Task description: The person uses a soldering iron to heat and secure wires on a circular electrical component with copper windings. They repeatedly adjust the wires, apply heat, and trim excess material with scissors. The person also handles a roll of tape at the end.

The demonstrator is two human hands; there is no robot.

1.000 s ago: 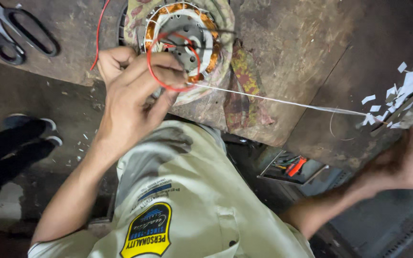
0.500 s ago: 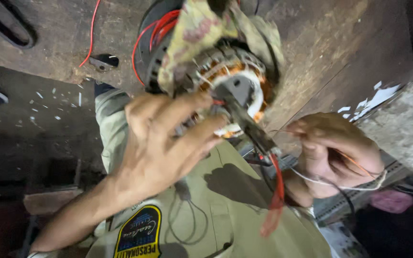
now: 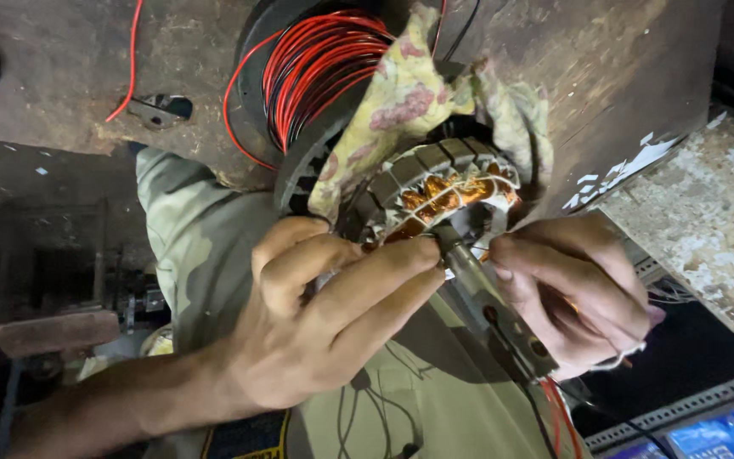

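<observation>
1. The stator [image 3: 448,191], a ring of dark steel laminations with copper windings and pale insulation inside, sits at the near edge of the worn, stained surface [image 3: 61,76], partly draped by a flowered cloth [image 3: 401,102].
2. The left hand [image 3: 324,331] reaches up from below; its fingers [image 3: 384,268] are curled and pressed together against the lower rim of the stator, touching the tip of a slim metal tool [image 3: 490,306].
3. The right hand [image 3: 584,293] wraps the tool's shaft, its fingers closed around it, with the tip set against the windings; a thin pale thread seems looped around this hand, though it is too fine to be sure.
4. Just behind the stator lies a coil of red and black wire [image 3: 316,68] on a dark round part, touching the cloth.
5. Judged from its steel core, the stator is likely heavy and rigid, so it should stay put under light pushing, and the outer lamination ring is the safe place to grip.
6. The copper windings look delicate: thin enamelled wire that could nick or bend under the tool's tip, so pressure there wants to be light and steady.
7. The paper-like insulation at the slots appears soft and easy to tear.
8. White scraps [image 3: 630,161] lie on the surface to the right, beside a pale, flaking slab [image 3: 707,212].
</observation>
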